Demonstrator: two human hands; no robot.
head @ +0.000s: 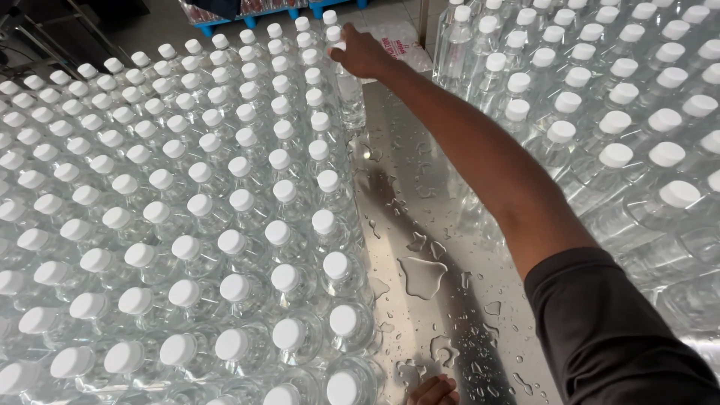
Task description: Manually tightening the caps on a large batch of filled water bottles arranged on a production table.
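My right hand reaches far forward to the back right corner of a big block of clear plastic water bottles with white caps. Its fingers curl over the neck of one corner bottle, with the cap just showing at the fingertips. My right arm, in a dark sleeve, crosses the wet steel table. My left hand shows only its fingertips at the bottom edge, resting on the wet steel beside the nearest bottles. Its palm is out of view.
A second block of the same capped bottles fills the right side. Between the two blocks runs a steel strip with puddles and drops. At the far end lie a wrapped pack and blue pallets.
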